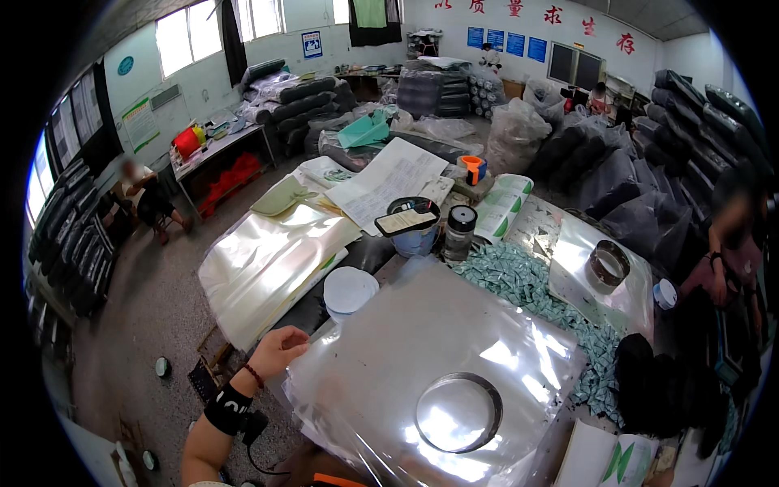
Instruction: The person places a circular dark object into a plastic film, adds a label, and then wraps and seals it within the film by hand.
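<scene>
My left hand [281, 351], with a beaded bracelet and a black wristband, is at the left edge of a stack of clear plastic sheets [389, 341]. Its fingers are curled, and whether they pinch a sheet edge is not plain. A round metal ring [496, 406] lies on the sheets near the front. Just beyond my hand stands a white round-topped container [350, 289]. My right hand is out of view. Behind the sheets are a phone [408, 221] resting on a blue bucket [416, 243] and a clear jar with a black lid [461, 234].
Small green packets [511, 274] are heaped right of the sheets. Another ring [608, 263] lies on plastic farther right. An orange tape dispenser [472, 168] stands at the back. A co-worker [730, 255] is at the right; another person [146, 189] sits at the left.
</scene>
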Action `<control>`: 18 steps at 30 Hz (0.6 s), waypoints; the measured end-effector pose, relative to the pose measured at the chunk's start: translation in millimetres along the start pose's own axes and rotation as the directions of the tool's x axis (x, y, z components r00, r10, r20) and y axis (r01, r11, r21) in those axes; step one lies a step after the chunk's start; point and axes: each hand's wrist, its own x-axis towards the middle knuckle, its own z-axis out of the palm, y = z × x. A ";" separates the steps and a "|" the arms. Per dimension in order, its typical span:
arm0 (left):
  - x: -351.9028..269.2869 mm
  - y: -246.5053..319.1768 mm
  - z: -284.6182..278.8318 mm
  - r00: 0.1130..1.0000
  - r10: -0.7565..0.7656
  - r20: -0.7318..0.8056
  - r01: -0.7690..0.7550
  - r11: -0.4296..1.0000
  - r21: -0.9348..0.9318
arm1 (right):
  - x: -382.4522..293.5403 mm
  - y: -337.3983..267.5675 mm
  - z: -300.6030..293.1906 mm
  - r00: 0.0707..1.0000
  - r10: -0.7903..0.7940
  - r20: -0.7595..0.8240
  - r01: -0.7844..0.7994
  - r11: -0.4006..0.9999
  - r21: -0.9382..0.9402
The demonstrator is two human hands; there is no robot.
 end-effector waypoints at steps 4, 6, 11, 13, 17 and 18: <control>79.4 -21.2 -3.8 0.944 0.257 -0.207 -0.092 0.809 0.581 | 24.9 -41.7 -0.1 0.989 -0.145 -0.010 0.146 0.987 0.066; 134.3 -34.0 -4.8 0.912 0.348 -0.219 -0.060 0.639 0.767 | 19.3 -97.6 3.8 0.971 -0.238 0.004 0.235 0.963 0.134; 273.3 -38.3 12.6 0.889 0.365 -0.277 0.077 0.477 0.876 | -72.0 -258.9 -45.9 0.933 -0.260 0.250 0.262 0.965 0.026; 315.2 -34.8 26.4 0.842 0.434 -0.319 0.130 0.411 0.902 | -98.9 -278.9 -55.9 0.914 -0.307 0.265 0.307 0.951 0.042; 363.7 -27.1 37.3 0.918 0.142 -0.370 0.315 0.306 0.898 | -155.8 -328.0 -78.8 0.872 -0.250 0.422 0.324 0.939 -0.113; 366.1 -22.2 29.5 0.928 0.067 -0.366 0.331 0.305 0.893 | -165.5 -346.7 -81.5 0.843 -0.183 0.506 0.312 0.932 -0.183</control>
